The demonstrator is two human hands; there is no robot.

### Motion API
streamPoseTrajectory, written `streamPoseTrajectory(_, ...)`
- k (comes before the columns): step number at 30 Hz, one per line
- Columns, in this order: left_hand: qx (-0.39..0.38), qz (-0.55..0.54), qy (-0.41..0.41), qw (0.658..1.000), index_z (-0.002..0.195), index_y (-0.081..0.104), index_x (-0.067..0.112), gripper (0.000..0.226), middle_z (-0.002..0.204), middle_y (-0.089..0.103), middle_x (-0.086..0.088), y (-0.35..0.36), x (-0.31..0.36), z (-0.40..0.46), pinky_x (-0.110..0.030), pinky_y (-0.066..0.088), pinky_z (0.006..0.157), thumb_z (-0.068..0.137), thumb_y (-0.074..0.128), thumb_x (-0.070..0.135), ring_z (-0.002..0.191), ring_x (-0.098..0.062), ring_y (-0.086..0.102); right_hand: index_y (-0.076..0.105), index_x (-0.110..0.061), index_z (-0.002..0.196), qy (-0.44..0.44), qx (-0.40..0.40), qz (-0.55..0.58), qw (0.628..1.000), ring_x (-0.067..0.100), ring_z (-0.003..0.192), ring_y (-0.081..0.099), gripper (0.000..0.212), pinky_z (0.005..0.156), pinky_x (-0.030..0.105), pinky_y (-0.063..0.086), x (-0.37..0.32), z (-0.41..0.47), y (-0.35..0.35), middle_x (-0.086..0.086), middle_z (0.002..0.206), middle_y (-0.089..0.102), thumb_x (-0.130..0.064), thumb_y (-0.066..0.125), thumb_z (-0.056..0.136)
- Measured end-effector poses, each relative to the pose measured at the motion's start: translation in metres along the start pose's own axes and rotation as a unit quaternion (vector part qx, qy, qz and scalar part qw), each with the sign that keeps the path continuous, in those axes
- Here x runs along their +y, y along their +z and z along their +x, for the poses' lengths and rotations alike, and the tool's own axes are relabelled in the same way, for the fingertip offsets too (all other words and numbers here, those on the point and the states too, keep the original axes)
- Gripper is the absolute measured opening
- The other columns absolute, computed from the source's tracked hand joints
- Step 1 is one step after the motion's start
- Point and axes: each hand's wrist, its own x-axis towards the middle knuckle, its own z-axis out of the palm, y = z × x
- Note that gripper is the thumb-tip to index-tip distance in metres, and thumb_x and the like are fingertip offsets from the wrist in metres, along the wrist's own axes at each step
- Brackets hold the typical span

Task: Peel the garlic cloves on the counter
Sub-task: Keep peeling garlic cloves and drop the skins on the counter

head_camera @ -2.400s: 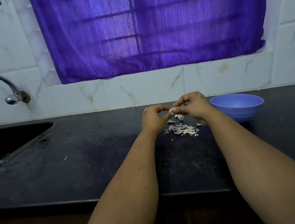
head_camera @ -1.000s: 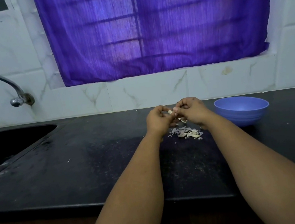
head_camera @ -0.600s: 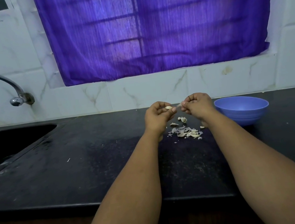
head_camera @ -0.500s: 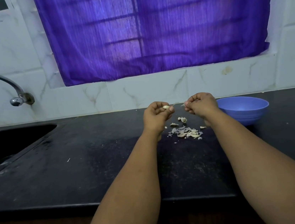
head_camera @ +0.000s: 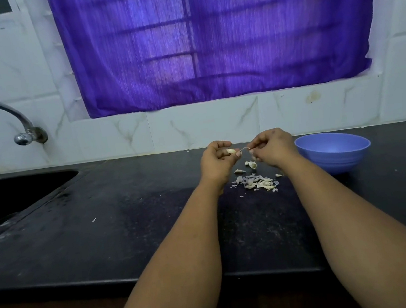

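A single head-worn view looks forward and down along both forearms, the fingers (head_camera: 222, 145) mid-frame, counter (head_camera: 104, 230) beneath them.

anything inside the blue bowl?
Only part of the blue bowl interior shows: the far inner wall looks bare. The near rim hides the bottom, so any peeled cloves there cannot be seen.
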Motion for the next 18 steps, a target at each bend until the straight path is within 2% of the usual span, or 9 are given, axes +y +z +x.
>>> streamPoseTrajectory(2,0.018,0.035,0.005,0.999,0.115,0.046,0.012,0.042,0.084,0.064,-0.009,0.000,0.000,-0.001,-0.022,0.054,0.075,0.083,0.072,0.003,0.077,-0.013,0.066,0.070,-0.025,0.066,0.011,-0.024,0.008,1.000,0.016,0.072,0.066,0.021,0.084,0.039,0.058,0.002,0.001,0.000,-0.001,0.070,0.070,-0.007,0.075,0.077)
streamPoseTrajectory(4,0.027,0.058,0.013,0.998,0.117,0.040,0.015,0.049,0.084,0.063,-0.011,-0.001,-0.002,0.000,-0.027,0.054,0.077,0.083,0.073,0.005,0.074,-0.011,0.065,0.072,-0.020,0.073,0.034,-0.066,0.068,0.995,0.018,0.077,0.065,0.016,0.086,0.043,0.057,0.002,0.000,0.000,0.004,0.077,0.071,-0.006,0.080,0.074)
streamPoseTrajectory(6,0.025,0.061,0.015,0.998,0.118,0.039,0.016,0.050,0.085,0.063,-0.011,-0.002,-0.003,0.001,-0.031,0.054,0.081,0.083,0.073,0.006,0.076,-0.013,0.065,0.071,-0.012,0.083,0.040,-0.098,0.125,0.987,0.018,0.081,0.063,0.018,0.088,0.039,0.056,0.001,-0.003,0.000,0.008,0.082,0.068,-0.005,0.083,0.072)
streamPoseTrajectory(8,0.019,0.069,0.017,0.997,0.119,0.042,0.015,0.049,0.081,0.061,-0.007,-0.002,-0.005,0.001,-0.030,0.054,0.083,0.083,0.073,0.007,0.080,-0.015,0.063,0.070,-0.010,0.089,0.036,-0.110,0.151,0.982,0.017,0.082,0.062,0.020,0.083,0.033,0.055,0.000,-0.005,0.002,0.010,0.085,0.067,-0.008,0.083,0.073)
streamPoseTrajectory(11,0.003,0.082,0.025,0.996,0.122,0.045,0.013,0.047,0.075,0.057,0.000,-0.001,-0.006,0.002,-0.023,0.051,0.078,0.085,0.072,0.006,0.074,-0.010,0.058,0.069,-0.009,0.085,0.032,-0.108,0.162,0.980,0.016,0.074,0.062,0.011,0.068,0.024,0.053,-0.001,-0.007,0.004,0.009,0.080,0.068,-0.010,0.078,0.079)
streamPoseTrajectory(12,-0.002,0.083,0.026,0.996,0.121,0.046,0.013,0.045,0.075,0.057,0.000,-0.001,-0.006,0.002,-0.022,0.051,0.076,0.085,0.071,0.006,0.073,-0.009,0.057,0.069,-0.008,0.083,0.034,-0.106,0.162,0.981,0.016,0.073,0.062,0.009,0.068,0.024,0.054,-0.001,-0.007,0.005,0.009,0.079,0.069,-0.010,0.077,0.080)
streamPoseTrajectory(15,-0.004,0.075,0.029,0.997,0.114,0.050,0.014,0.038,0.079,0.059,-0.004,-0.001,-0.005,0.000,-0.017,0.050,0.071,0.084,0.072,0.005,0.075,-0.010,0.058,0.068,-0.007,0.080,0.057,-0.099,0.178,0.978,0.020,0.079,0.063,0.007,0.086,0.035,0.056,0.000,-0.004,0.006,0.018,0.087,0.071,-0.008,0.073,0.084)
streamPoseTrajectory(18,0.014,0.076,0.039,0.996,0.106,0.053,0.012,0.026,0.079,0.058,-0.003,-0.001,-0.004,0.001,-0.020,0.048,0.070,0.086,0.070,0.006,0.077,-0.012,0.056,0.067,-0.006,0.082,0.080,-0.052,0.129,0.987,0.020,0.079,0.063,0.010,0.088,0.039,0.056,0.006,0.004,0.009,0.013,0.085,0.069,-0.013,0.072,0.086)
